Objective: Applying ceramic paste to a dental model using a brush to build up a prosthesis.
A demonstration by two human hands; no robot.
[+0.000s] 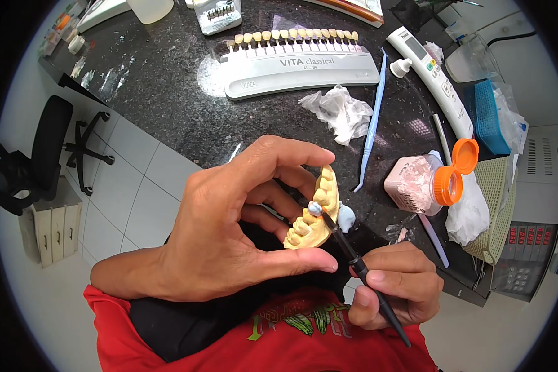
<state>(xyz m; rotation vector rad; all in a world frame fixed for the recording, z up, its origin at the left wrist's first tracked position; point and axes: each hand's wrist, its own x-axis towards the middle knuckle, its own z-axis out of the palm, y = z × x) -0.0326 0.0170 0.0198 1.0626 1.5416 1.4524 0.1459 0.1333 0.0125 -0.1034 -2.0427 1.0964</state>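
Note:
My left hand (pixel 220 214) grips a yellow plaster dental model (pixel 314 228) between thumb and fingertips, its row of teeth facing up and left. A small pale blue-white crown (pixel 315 208) sits among the teeth, with a bit of orange beside it. In my right hand (pixel 403 282) is a slim black brush (pixel 356 260), held like a pen. Its tip touches the model right by the crown. Behind the model, a light blue lump (pixel 346 218) shows partly; I cannot tell whether it touches the model.
A grey shade guide (pixel 301 69) with tooth tabs stands at the back. Beside it lie crumpled tissue (pixel 341 115) and a blue dental tool (pixel 373 124). To the right are a pink powder bottle (pixel 412 184) with orange lid, a white remote (pixel 434 80) and a green basket (pixel 493 214).

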